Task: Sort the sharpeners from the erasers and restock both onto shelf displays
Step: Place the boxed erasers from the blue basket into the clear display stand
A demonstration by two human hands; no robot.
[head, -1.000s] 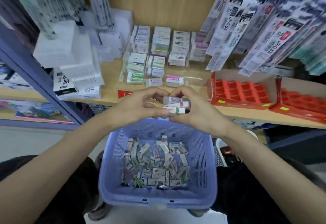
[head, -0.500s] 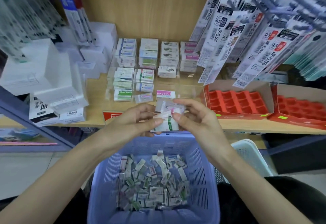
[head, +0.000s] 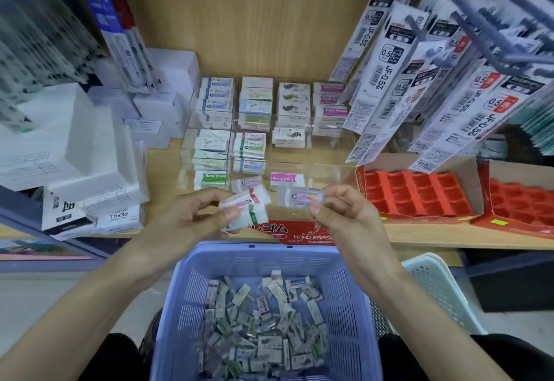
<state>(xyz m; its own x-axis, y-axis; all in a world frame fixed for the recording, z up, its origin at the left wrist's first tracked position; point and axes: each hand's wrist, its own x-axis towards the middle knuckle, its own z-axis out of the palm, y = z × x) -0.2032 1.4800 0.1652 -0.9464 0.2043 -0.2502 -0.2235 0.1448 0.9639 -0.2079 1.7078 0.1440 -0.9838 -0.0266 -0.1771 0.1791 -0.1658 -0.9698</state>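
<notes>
My left hand grips a small stack of wrapped erasers, white with green and red bands. To its right, my right hand pinches a single wrapped eraser with a pink and yellow label. Both hands hover over the front edge of the wooden shelf. Below them a purple basket holds several loose wrapped erasers. Behind the hands, clear display trays carry sorted stacks of erasers in rows.
Two red cell trays in cardboard boxes stand on the shelf at right. White refill boxes pile up at left. Hanging refill packs crowd the upper right. A pale basket sits beside the purple one.
My hands have drawn apart: the right one pulled one eraser off the stack and moved right, while the left keeps the others. The view has tilted up toward the shelf.
</notes>
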